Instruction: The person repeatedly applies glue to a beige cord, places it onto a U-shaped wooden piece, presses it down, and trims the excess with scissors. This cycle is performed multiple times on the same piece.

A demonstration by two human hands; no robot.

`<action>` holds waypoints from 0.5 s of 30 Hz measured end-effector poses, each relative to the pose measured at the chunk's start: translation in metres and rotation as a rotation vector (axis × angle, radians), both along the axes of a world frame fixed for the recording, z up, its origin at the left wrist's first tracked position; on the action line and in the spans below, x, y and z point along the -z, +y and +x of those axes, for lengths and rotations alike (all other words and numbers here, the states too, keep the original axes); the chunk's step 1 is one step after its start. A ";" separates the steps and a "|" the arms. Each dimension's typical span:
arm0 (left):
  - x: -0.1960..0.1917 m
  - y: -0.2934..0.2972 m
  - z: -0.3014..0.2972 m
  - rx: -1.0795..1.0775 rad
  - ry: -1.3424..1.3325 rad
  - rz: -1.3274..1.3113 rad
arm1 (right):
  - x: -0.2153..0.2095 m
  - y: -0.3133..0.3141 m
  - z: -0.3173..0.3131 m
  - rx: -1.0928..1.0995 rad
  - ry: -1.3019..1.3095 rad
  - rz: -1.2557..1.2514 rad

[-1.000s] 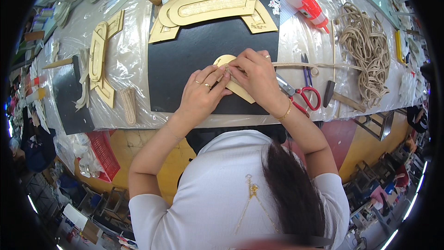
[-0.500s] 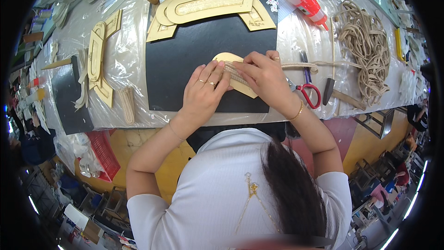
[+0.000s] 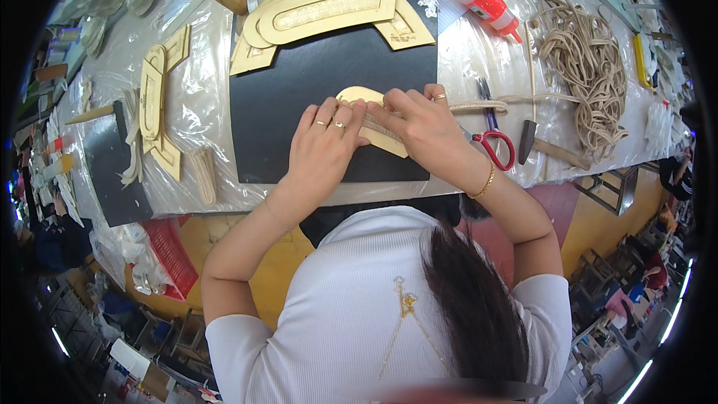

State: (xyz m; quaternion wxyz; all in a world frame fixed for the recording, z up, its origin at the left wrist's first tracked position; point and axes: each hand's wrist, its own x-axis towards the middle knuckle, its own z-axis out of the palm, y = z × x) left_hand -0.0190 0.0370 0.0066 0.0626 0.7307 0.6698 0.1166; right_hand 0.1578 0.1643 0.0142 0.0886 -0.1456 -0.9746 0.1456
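Observation:
On a black mat [image 3: 299, 97] lies a small cream template board [image 3: 390, 144] with a rounded end and a slot. Beige cord lies in rows along its slot, partly covered by my fingers. My left hand [image 3: 325, 138] grips the board's left side, its fingertips pressed on the cord rows and the thumb at the near edge. Fingers of my right hand [image 3: 430, 131] are bent together on the cord, almost touching the left fingertips. From under the right hand the cord [image 3: 479, 106] runs right to a tangled cord pile [image 3: 587, 67].
Larger cream templates [image 3: 329, 11] overlap at the mat's far edge. Right of the mat are red-handled scissors [image 3: 495, 151], a hammer [image 3: 553, 151] and a red-and-white glue bottle [image 3: 485, 1]. Leftward lie more templates [image 3: 153, 97], a cord bundle [image 3: 202, 176] and another hammer [image 3: 120, 116].
The view has shifted slightly, so the table's things sit a little further left. My right fingertips have edged closer to the left ones along the cord; the board stays under both hands.

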 end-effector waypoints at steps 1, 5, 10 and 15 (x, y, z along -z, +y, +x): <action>-0.001 -0.003 0.000 -0.018 0.007 0.001 | 0.000 -0.001 -0.002 0.000 0.008 0.007; -0.001 -0.026 -0.004 -0.172 -0.010 0.090 | 0.008 -0.009 -0.023 -0.082 0.063 -0.047; 0.012 -0.043 -0.012 -0.137 -0.197 0.207 | 0.012 -0.010 -0.043 -0.144 0.127 -0.123; 0.015 -0.047 -0.008 -0.172 -0.141 0.171 | 0.003 0.009 -0.012 -0.101 0.077 -0.199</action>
